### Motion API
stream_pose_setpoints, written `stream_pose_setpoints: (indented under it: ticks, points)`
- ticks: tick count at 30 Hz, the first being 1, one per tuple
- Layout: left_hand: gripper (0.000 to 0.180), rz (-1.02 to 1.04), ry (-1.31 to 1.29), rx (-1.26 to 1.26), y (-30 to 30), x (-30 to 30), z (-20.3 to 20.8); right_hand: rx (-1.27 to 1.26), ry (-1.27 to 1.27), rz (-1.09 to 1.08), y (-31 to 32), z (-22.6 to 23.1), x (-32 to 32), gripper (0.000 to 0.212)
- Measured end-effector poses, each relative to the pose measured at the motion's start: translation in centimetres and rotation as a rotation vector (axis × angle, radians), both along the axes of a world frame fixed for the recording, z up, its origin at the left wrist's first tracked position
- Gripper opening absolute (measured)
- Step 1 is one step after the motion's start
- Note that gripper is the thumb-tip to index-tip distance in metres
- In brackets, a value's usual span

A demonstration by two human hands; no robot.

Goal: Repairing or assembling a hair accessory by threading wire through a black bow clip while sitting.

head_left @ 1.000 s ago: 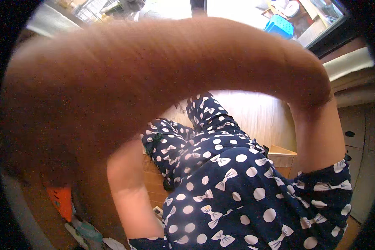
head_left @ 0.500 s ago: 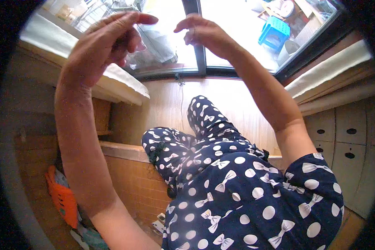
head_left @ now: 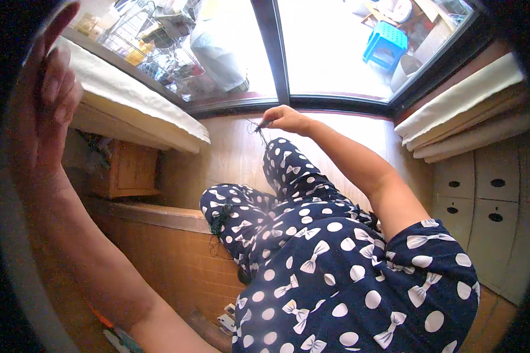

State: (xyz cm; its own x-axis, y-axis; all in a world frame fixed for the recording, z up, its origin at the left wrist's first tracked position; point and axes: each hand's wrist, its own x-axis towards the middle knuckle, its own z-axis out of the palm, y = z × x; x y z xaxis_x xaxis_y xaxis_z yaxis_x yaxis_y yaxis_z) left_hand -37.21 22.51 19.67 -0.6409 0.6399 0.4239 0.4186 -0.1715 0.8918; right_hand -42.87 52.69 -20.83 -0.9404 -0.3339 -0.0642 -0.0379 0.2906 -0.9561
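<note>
Right hand (head_left: pixel 288 120) pinched on wispy, tangly dark thread (head_left: pixel 257 128); left hand (head_left: pixel 53 100) far left, fingers half-curled, can't tell grip tbh.

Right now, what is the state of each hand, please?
Left hand: one finger extended, the others curled; whether it holds anything cannot be told.
Right hand: closed, pinching dark thread.
</note>
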Motion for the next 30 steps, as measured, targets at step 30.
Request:
stream_pose_setpoints:
  ticks: [30]
  points:
    - [0.019, 0.408, -0.471, -0.281, 9.9, 3.5, -30.2, 0.320, 0.474, 0.074, 0.2, 15.7, 8.3, 0.012]
